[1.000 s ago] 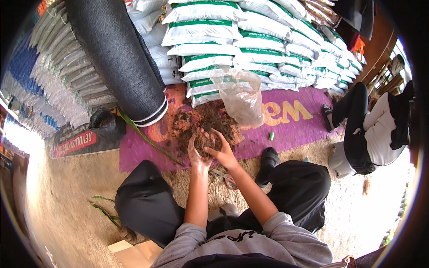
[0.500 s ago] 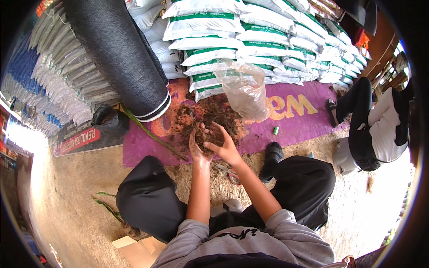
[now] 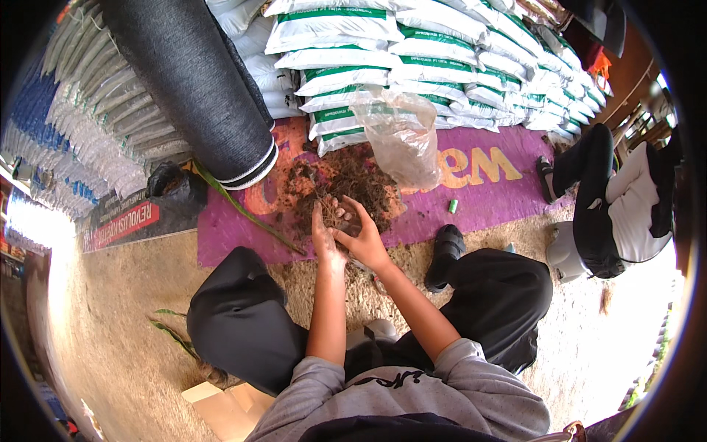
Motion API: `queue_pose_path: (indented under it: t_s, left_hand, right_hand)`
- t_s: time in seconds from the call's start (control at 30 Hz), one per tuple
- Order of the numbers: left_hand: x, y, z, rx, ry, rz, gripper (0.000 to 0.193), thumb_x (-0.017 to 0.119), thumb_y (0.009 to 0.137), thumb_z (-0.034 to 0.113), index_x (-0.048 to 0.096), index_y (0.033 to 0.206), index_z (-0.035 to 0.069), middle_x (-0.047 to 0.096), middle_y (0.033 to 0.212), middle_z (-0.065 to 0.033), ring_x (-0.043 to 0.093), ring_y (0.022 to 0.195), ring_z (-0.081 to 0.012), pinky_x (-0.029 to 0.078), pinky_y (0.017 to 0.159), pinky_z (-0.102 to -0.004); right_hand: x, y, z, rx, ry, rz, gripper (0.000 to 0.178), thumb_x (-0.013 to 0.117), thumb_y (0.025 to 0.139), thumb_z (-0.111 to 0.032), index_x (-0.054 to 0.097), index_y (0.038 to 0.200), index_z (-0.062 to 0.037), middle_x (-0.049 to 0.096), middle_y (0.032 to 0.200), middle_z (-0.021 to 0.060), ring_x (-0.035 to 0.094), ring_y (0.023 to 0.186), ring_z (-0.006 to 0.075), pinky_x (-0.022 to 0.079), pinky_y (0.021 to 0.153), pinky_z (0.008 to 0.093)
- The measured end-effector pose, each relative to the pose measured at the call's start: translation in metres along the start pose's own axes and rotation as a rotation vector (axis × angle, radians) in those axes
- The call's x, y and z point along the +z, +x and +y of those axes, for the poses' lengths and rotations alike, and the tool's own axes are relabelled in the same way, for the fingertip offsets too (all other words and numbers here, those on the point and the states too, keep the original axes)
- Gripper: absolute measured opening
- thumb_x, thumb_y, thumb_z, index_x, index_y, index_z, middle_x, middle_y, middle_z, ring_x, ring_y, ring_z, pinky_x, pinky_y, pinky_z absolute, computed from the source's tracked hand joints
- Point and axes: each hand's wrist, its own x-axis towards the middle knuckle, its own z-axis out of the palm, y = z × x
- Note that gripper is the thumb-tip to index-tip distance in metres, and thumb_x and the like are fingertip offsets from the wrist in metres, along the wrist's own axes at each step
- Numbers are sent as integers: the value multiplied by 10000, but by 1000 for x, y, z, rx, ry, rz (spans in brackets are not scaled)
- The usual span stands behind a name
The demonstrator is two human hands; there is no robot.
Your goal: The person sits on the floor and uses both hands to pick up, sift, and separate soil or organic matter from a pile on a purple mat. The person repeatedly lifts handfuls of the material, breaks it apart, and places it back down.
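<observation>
Both of my hands are held together low over a heap of dark, fibrous soil [image 3: 368, 184] on a purple banner [image 3: 471, 210]. My left hand [image 3: 325, 234] and my right hand [image 3: 360, 239] cup a clump of brown roots and soil [image 3: 335, 214] between them. Fingers curl around the clump and partly hide it; soil smudges the left hand. A clear plastic bag [image 3: 405, 140] stands on the banner just beyond the heap. Left of my hands lies a long green leaf [image 3: 250, 212].
White-and-green sacks [image 3: 339, 59] are stacked at the back, beside a big black roll [image 3: 191, 88]. A black plastic bag [image 3: 177, 190] sits at left. Near the banner's right lies a small green cylinder [image 3: 452, 206]. Another person [image 3: 618, 199] sits at right. Flattened cardboard [image 3: 228, 412] lies near me.
My hands have shifted slightly, with the fingers closer around the root clump. The whole view has moved a little; the heap and the bags appear to stay in place.
</observation>
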Motion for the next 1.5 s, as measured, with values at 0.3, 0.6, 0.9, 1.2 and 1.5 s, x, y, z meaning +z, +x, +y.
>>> queue_pose_path:
  t_s: [0.3, 0.6, 0.9, 1.2, 1.5]
  left_hand:
    - [-1, 6, 11, 57, -55, 74, 237, 455, 893, 287, 504, 959, 65, 564, 801, -14, 543, 655, -120, 487, 571, -258]
    - [16, -7, -2, 1, -15, 44, 230, 457, 892, 280, 522, 917, 61, 536, 753, -29, 534, 649, -146, 492, 560, -264]
    - [-10, 5, -12, -14, -82, 54, 216, 418, 919, 261, 496, 949, 62, 474, 764, -7, 477, 652, -113, 451, 578, -258]
    - [-15, 8, 0, -18, -82, 40, 150, 460, 894, 186, 534, 916, 58, 538, 722, -8, 533, 616, -121, 500, 540, -234]
    - [-22, 3, 14, 0, -39, 6, 279, 406, 898, 278, 505, 983, 31, 538, 834, -53, 541, 707, -182, 502, 613, -329]
  right_hand:
    - [-23, 7, -29, 172, 255, -122, 727, 716, 702, -109, 314, 1303, -35, 436, 1230, 146, 461, 1096, 225, 396, 896, 353]
    - [-11, 2, -13, 15, 84, 27, 544, 639, 768, -33, 383, 1247, -7, 514, 1122, 84, 478, 1034, 137, 419, 867, 267]
    - [-4, 0, -5, 23, 10, 83, 588, 667, 741, -88, 388, 1256, -31, 505, 1116, 130, 508, 993, 181, 413, 854, 301]
    - [-15, -8, -1, 153, 199, -103, 759, 726, 710, -188, 292, 1310, -21, 475, 1191, 179, 496, 1061, 228, 407, 890, 343]
    - [2, -6, 3, 76, 68, -68, 720, 700, 743, -199, 293, 1314, -35, 460, 1205, 175, 477, 1087, 199, 389, 909, 327]
